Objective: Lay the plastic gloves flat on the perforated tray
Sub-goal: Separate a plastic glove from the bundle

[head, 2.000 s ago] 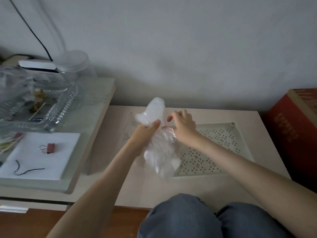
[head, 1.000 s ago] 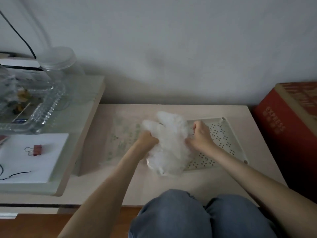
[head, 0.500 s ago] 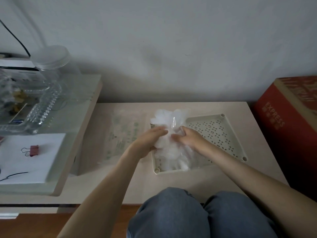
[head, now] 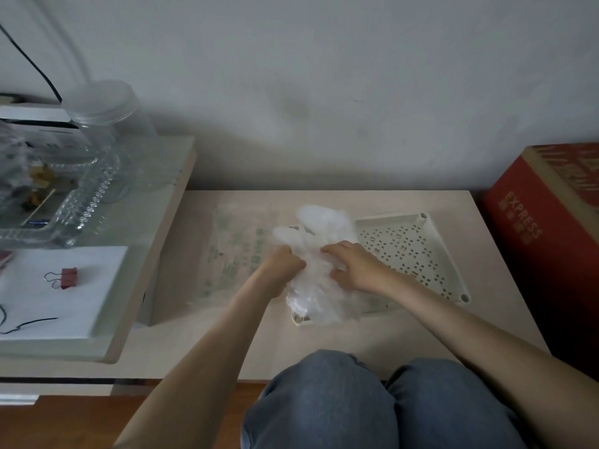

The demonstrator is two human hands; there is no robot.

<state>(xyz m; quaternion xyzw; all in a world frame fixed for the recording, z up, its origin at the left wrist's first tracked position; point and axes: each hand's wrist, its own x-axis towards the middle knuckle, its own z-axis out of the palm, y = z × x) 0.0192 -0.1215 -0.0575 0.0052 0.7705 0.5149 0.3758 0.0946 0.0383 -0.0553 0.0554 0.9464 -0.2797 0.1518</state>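
A crumpled bunch of clear plastic gloves [head: 319,254] covers the left end of the cream perforated tray [head: 418,251], which sits on the low table. My left hand [head: 283,264] grips the bunch at its left side with closed fingers. On the bunch's right side my right hand [head: 355,265] presses down, fingers curled into the plastic. The gloves hide the tray's left end; its right part shows bare holes.
A clear printed plastic bag [head: 231,254] lies flat on the table left of the tray. A red cardboard box [head: 547,222] stands at the right. The higher shelf at left carries a glass dish [head: 58,196], a jar [head: 103,115] and a red binder clip [head: 66,277].
The glove bunch has come down from the air onto the tray's left end. Both hands have closed in on it and now grip and press it there.
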